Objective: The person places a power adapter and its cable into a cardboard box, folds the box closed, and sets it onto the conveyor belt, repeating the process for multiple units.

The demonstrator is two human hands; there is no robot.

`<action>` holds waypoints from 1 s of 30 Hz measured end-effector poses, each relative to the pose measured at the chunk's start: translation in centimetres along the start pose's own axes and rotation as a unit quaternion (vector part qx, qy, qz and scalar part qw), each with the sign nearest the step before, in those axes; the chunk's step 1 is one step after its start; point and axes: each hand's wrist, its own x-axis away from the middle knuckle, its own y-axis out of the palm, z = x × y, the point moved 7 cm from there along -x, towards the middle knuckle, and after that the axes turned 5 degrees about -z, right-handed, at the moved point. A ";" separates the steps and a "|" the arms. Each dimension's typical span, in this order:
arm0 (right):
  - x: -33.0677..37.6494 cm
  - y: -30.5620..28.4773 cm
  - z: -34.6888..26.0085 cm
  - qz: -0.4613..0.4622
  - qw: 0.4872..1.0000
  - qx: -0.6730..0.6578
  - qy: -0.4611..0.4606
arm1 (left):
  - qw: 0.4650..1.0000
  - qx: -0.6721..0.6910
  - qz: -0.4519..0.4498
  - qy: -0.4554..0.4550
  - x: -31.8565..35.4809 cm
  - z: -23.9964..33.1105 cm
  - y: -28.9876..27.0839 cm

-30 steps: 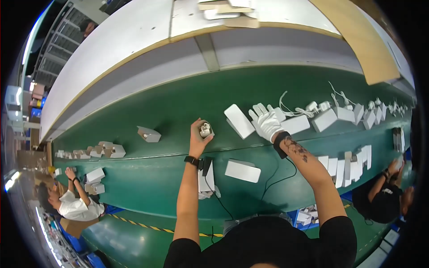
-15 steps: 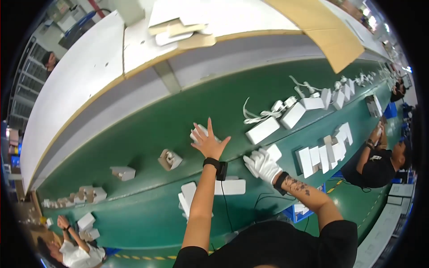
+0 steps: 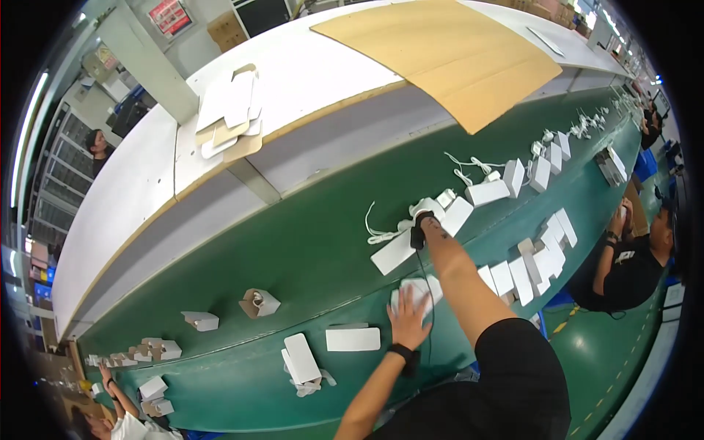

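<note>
My bare left hand point(image 3: 409, 317) lies with its fingers over a white box point(image 3: 396, 299) at the near side of the green bench. Another white box part point(image 3: 434, 288) shows just beyond its fingertips. My right hand point(image 3: 425, 210), in a white glove, reaches across to the row of white boxes and white plug chargers. A white box point(image 3: 393, 253) lies beside it, with a coiled white cable point(image 3: 379, 236) behind. The glove blends with the white items there, so its fingers cannot be made out. Both wrists wear black bands.
White boxes point(image 3: 353, 339) and a stacked pair point(image 3: 301, 358) lie left of my left hand. Open boxes point(image 3: 259, 302) stand farther left. Several boxes point(image 3: 521, 281) line up at right. Cardboard point(image 3: 447, 55) overhangs the white shelf point(image 3: 293, 95). Co-workers sit at both sides.
My left hand has come back from the far strip toward me and right; the box under it there is gone from that spot. My gloved right hand has moved outward to the chargers. The view has shifted.
</note>
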 end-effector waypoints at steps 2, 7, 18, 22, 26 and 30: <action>1.4 1.0 -1.7 -0.005 0.999 -0.020 0.045 | 1.000 0.025 0.005 0.007 0.5 -0.3 0.9; 4.2 -1.5 -1.2 0.010 0.990 -0.140 -0.025 | 0.990 0.116 -0.042 0.069 0.1 0.5 2.3; 9.6 -4.3 -8.8 -0.004 0.984 -0.063 -0.169 | 0.994 0.057 -0.085 -0.050 4.2 1.5 0.0; 9.7 -5.2 -9.6 -0.020 0.988 -0.086 -0.125 | 0.993 0.072 -0.037 -0.082 6.9 1.6 -0.9; 12.1 -5.7 -8.3 -0.148 0.735 -0.575 -0.328 | 0.964 0.259 -0.014 -0.054 6.7 1.3 -3.4; 22.4 -15.0 -5.4 -0.314 0.455 -0.767 -0.326 | 0.534 0.842 0.013 -0.071 0.7 1.7 -8.3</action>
